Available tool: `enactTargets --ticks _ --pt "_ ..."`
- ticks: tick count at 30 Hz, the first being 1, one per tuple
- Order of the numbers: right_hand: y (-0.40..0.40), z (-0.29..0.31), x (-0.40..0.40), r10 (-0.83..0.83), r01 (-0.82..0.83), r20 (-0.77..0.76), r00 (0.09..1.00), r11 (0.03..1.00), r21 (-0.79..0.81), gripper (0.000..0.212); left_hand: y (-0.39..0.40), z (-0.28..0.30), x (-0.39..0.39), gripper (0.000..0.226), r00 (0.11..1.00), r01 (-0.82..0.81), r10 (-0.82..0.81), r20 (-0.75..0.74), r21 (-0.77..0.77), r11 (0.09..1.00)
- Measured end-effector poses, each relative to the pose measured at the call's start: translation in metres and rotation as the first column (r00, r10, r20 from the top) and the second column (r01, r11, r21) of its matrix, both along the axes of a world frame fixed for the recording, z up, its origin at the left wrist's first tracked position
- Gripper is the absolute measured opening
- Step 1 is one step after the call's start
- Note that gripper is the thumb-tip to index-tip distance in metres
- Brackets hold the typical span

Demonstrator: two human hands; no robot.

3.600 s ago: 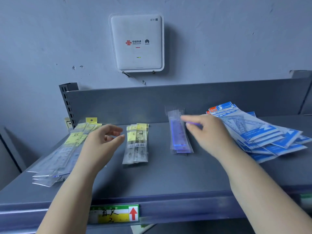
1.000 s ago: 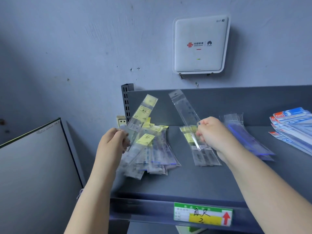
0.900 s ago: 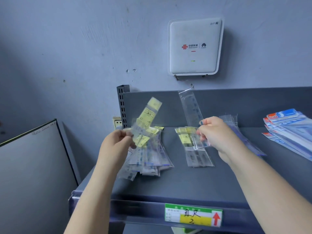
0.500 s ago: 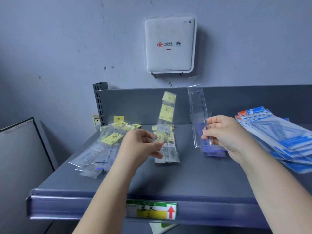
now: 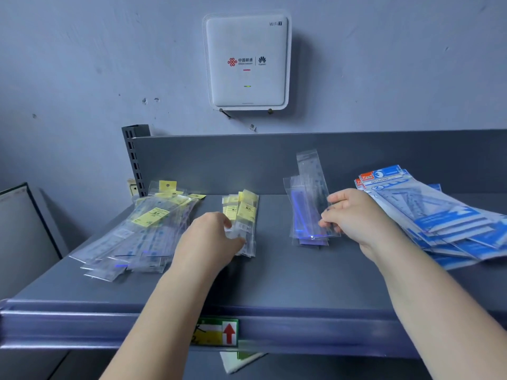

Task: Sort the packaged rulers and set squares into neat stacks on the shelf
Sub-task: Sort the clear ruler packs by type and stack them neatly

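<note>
Shelf (image 5: 274,283), grey metal, as I see it from the head view; four lots of packaged stock lie on it, left to right.

Item 1: loose heap of yellow-labelled rulers (image 5: 137,231) at the left end, fanned and untidy, clear sleeves overlapping; neither hand touches it.

Item 2: small stack of yellow-labelled rulers (image 5: 242,215), just right of the heap; my left hand (image 5: 211,242) rests on its near end, fingers curled over the top packet and pinching it against the stack.

Item 3: stack of clear blue-edged rulers (image 5: 301,215), middle right; my right hand (image 5: 356,218) pinches one clear ruler packet (image 5: 312,187) by its right edge, thumb and fingertips clamped on it; the packet lies over the stack, its far end tilted up toward the back panel (image 5: 247,160).

Item 4: set squares (image 5: 439,215) in blue-and-white packets, at the right end, spread in a slanting pile, partly behind my right wrist.

Other fittings: white WiFi router (image 5: 247,61) on the wall above; price label (image 5: 216,331) with red arrow on the shelf's front rail; grey board (image 5: 16,229) at the far left, beside the shelf.
</note>
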State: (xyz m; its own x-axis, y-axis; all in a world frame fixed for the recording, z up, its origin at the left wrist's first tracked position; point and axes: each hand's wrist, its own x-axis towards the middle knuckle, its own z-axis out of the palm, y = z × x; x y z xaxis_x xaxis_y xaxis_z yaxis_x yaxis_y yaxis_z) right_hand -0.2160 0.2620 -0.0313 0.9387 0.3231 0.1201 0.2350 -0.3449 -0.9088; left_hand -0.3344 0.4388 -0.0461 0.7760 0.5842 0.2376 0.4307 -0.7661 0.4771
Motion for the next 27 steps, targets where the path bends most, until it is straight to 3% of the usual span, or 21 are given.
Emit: enactTargets --ticks 4,9,15,18,20,24,27 --pt "0.003 -0.003 0.004 -0.012 0.012 0.008 1.0 0.999 -0.046 0.031 -0.002 -0.001 -0.002 0.038 0.996 -0.015 0.017 -0.082 0.029 0.999" --pt "0.008 -0.002 0.0 -0.077 0.125 0.159 0.984 0.94 -0.316 0.04 0.001 -0.004 -0.002 0.02 0.996 -0.013 0.017 -0.091 0.049 0.999" --pt "0.017 0.005 -0.015 0.011 0.136 0.354 0.935 0.912 -0.386 0.031 0.016 0.002 -0.016 0.044 0.978 -0.064 0.04 0.206 0.113 0.992" --pt "0.034 0.014 -0.037 0.138 0.053 0.44 0.888 0.918 -0.394 0.021 0.037 0.006 -0.031 0.039 0.948 -0.102 0.028 0.316 0.219 0.97" --pt "0.049 0.018 -0.05 0.222 -0.037 0.434 0.873 0.918 -0.395 0.017 0.056 0.006 -0.042 0.04 0.948 -0.148 0.065 0.312 0.252 0.956" --pt "0.095 0.018 -0.075 0.332 -0.189 0.351 0.875 0.904 -0.384 0.023 0.1 0.004 -0.074 0.042 0.945 -0.246 0.181 0.274 0.229 0.942" --pt "0.126 0.015 -0.09 0.398 -0.262 0.293 0.869 0.874 -0.409 0.032 0.123 0.006 -0.088 0.046 0.957 -0.233 0.195 0.214 0.171 0.957"
